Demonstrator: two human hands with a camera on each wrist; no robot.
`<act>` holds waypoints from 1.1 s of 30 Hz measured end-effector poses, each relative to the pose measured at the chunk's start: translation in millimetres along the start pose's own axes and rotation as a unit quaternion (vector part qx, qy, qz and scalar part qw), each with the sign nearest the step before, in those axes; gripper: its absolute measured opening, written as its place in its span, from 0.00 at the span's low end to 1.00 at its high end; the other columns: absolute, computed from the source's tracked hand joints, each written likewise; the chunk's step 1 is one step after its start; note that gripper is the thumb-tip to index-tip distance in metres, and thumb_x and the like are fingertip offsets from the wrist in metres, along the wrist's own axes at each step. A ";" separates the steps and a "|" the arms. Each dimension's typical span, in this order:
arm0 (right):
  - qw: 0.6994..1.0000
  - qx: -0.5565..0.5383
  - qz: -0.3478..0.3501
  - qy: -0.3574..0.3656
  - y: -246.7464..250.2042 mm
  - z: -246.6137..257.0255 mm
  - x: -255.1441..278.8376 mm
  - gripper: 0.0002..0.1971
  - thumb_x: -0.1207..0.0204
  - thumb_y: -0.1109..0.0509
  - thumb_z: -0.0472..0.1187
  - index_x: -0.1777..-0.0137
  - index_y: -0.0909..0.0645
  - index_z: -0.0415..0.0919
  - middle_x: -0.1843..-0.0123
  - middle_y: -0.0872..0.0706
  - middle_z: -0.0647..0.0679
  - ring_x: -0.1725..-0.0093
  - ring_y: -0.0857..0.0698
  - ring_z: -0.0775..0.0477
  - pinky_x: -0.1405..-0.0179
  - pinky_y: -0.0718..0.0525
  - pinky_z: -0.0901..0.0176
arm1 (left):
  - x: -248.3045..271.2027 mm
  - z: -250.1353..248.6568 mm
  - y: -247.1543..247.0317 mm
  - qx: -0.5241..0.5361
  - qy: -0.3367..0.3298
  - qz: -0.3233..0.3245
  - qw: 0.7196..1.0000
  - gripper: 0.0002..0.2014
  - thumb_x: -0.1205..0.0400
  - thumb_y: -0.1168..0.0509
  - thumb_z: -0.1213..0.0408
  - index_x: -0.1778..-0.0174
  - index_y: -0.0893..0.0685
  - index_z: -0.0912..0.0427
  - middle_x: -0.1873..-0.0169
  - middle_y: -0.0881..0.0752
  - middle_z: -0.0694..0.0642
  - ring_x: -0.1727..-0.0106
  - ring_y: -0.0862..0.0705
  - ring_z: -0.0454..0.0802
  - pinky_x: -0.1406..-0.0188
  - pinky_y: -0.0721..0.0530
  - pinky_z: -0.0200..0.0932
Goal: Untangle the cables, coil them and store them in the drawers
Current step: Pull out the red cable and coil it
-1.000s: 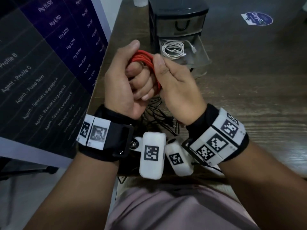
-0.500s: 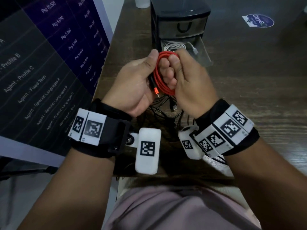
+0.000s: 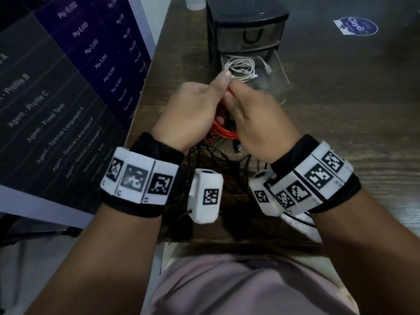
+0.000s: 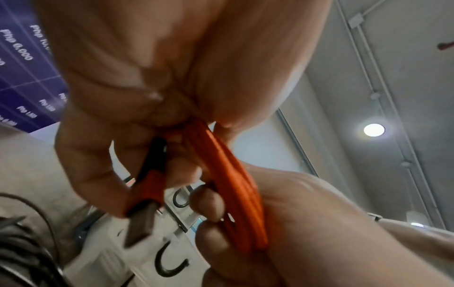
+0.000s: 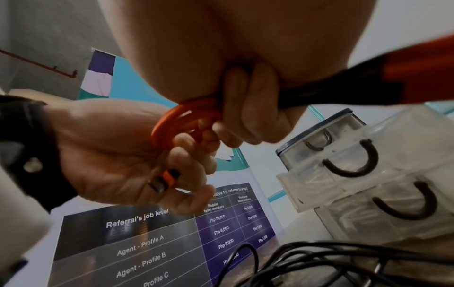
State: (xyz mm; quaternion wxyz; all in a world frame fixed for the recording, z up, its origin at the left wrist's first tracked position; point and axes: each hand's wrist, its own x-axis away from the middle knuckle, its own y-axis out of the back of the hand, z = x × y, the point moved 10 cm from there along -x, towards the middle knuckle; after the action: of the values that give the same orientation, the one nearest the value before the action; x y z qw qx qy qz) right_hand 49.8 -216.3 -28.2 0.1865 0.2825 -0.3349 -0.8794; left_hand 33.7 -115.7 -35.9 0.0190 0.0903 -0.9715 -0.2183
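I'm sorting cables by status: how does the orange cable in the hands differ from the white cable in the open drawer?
The orange coiled cable is held above the table by both the left hand and the right hand, while the white coiled cable lies loose in the open clear plastic drawer, touched by no hand. The orange one is not yet stored; the white one is. Both are wound into loops.

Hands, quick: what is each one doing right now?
Left hand: fingers curled round the orange cable coil, holding it.
Right hand: fingers pinching the same coil, holding it too.
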 end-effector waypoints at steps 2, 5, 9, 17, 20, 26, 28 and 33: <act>1.000 0.003 0.013 -0.012 -2.9 -3.7 -0.5 0.15 0.11 0.45 0.45 0.46 0.22 0.35 0.62 0.17 0.48 0.64 0.19 0.47 0.64 0.23 0.51 | -1.6 -0.6 -3.6 -0.060 -0.012 -0.003 0.998 0.29 0.12 0.48 0.42 0.62 0.13 0.59 0.74 0.16 0.51 0.73 0.18 0.40 0.68 0.22 0.36; 0.999 -0.020 0.025 -0.032 -4.5 -10.7 1.0 0.12 0.11 0.42 0.44 0.53 0.23 0.41 0.67 0.21 0.56 0.68 0.22 0.59 0.69 0.30 0.70 | -4.3 -1.1 -5.4 -0.125 -0.032 -0.007 0.992 0.29 0.11 0.50 0.44 0.61 0.16 0.63 0.73 0.20 0.50 0.76 0.23 0.40 0.80 0.31 0.28; 0.995 -0.073 0.039 -0.050 -7.0 -12.9 3.2 0.14 0.12 0.42 0.45 0.56 0.21 0.42 0.68 0.21 0.56 0.68 0.22 0.58 0.66 0.26 0.60 | -6.1 0.5 -2.1 -0.158 -0.046 -0.037 0.986 0.26 0.11 0.50 0.45 0.72 0.26 0.53 0.76 0.24 0.48 0.76 0.26 0.39 0.80 0.34 0.32; 0.941 -0.307 0.031 -0.139 -7.3 -22.7 8.2 0.15 0.13 0.44 0.32 0.48 0.15 0.38 0.73 0.17 0.58 0.73 0.23 0.61 0.72 0.29 0.68 | -5.2 1.5 17.9 -0.111 -0.073 -0.134 0.982 0.31 0.12 0.46 0.42 0.79 0.31 0.58 0.80 0.25 0.56 0.76 0.23 0.54 0.74 0.30 0.50; 0.943 -0.303 -0.013 -0.137 3.1 -27.6 6.1 0.13 0.16 0.41 0.28 0.44 0.16 0.41 0.67 0.14 0.54 0.70 0.21 0.52 0.72 0.24 0.64 | -4.8 3.4 20.0 -0.040 -0.074 -0.136 0.987 0.31 0.12 0.44 0.45 0.74 0.26 0.65 0.78 0.22 0.66 0.74 0.17 0.61 0.76 0.22 0.52; 0.923 -0.350 -0.046 -0.152 0.9 -36.2 8.5 0.05 0.21 0.30 0.27 0.51 0.14 0.36 0.58 0.09 0.42 0.62 0.10 0.50 0.61 0.13 0.61 | -3.9 0.3 19.8 0.027 -0.066 -0.149 0.986 0.26 0.10 0.45 0.52 0.74 0.28 0.59 0.82 0.25 0.55 0.82 0.22 0.50 0.82 0.27 0.41; 0.902 -0.394 -0.035 -0.175 -5.6 -35.4 11.6 0.06 0.20 0.32 0.26 0.51 0.13 0.33 0.59 0.09 0.40 0.62 0.10 0.47 0.61 0.11 0.58 | -2.8 -4.7 21.5 0.011 -0.087 -0.160 0.983 0.26 0.10 0.45 0.52 0.73 0.28 0.60 0.78 0.23 0.64 0.76 0.21 0.63 0.77 0.25 0.52; 0.874 -0.431 -0.042 -0.220 -6.3 -39.2 12.2 0.11 0.18 0.38 0.29 0.51 0.12 0.30 0.59 0.09 0.39 0.60 0.11 0.45 0.55 0.11 0.52 | -3.0 2.8 17.9 -0.005 -0.083 -0.164 0.983 0.27 0.10 0.46 0.52 0.77 0.33 0.55 0.79 0.27 0.56 0.77 0.27 0.52 0.73 0.28 0.52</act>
State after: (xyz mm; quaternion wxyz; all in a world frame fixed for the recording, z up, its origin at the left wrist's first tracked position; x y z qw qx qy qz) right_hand 63.9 -237.1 -61.3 0.1745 -0.0132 0.0569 -0.9829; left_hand 33.4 -98.0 -30.7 -0.0969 0.2304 -0.9404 -0.2304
